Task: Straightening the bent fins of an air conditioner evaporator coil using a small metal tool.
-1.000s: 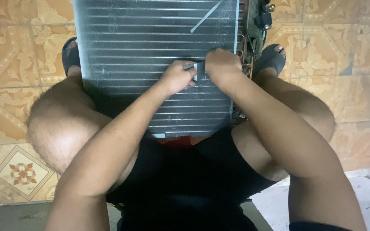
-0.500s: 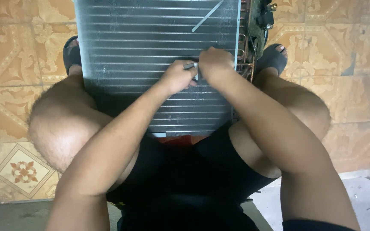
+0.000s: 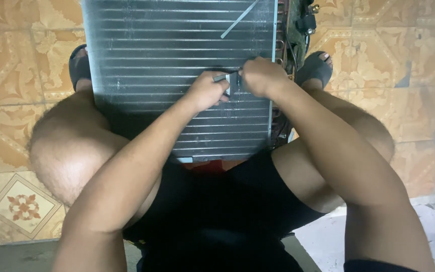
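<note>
While the finned metal coil (image 3: 177,75) leans between the knees, the left hand (image 3: 205,91) and right hand (image 3: 260,75) pinch a small grey fin comb (image 3: 229,80) together. Fins around that grip look thin and bendy; the side frame looks safer to hold.

I see what looks like an informal repair spot on the floor of a home or small workshop, not a fitted workbench. The ground is covered in worn ceramic floor tiles (image 3: 21,60) in orange and tan with ornate patterns, some stained. A large finned metal coil (image 3: 167,65), the kind found in an air conditioner, stands propped between the knees of a seated person, with copper tube bends and loose wiring (image 3: 293,30) exposed along its right edge. The person wears dark sandals (image 3: 315,65) and shorts. At lower right, a pale, rough concrete patch (image 3: 429,236) meets the tiles.
</note>
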